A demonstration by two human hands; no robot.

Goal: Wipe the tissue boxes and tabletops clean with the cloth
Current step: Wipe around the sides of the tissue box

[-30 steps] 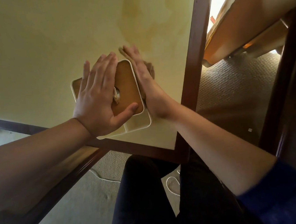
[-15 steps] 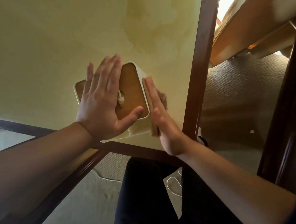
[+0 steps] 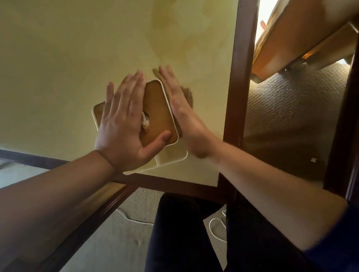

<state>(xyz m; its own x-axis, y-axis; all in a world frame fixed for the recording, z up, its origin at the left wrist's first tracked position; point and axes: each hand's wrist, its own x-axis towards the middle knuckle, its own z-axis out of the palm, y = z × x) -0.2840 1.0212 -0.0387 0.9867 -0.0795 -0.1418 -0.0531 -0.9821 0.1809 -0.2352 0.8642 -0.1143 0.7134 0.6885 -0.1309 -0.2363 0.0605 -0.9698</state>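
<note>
A square cream tissue box (image 3: 172, 156) with a brown wooden lid (image 3: 158, 111) stands near the front right corner of the pale yellow tabletop (image 3: 55, 60). My left hand (image 3: 126, 123) lies flat on the lid with fingers straight, thumb at the lid's near edge. My right hand (image 3: 183, 113) stands on edge against the box's right side, fingers straight, pressing a brownish cloth (image 3: 188, 94) to it. Only a small bit of the cloth shows past my hand.
A dark wooden frame (image 3: 241, 58) borders the tabletop on the right and along the front. Beyond it lie grey carpet (image 3: 282, 107) and a wooden piece of furniture (image 3: 300, 30) at the upper right. My dark trousers (image 3: 184, 235) and a white cord (image 3: 214, 227) are below.
My right hand, which had slid toward me along the box's right side, has moved back away to the far end with the cloth. The left hand stays flat on the lid.
</note>
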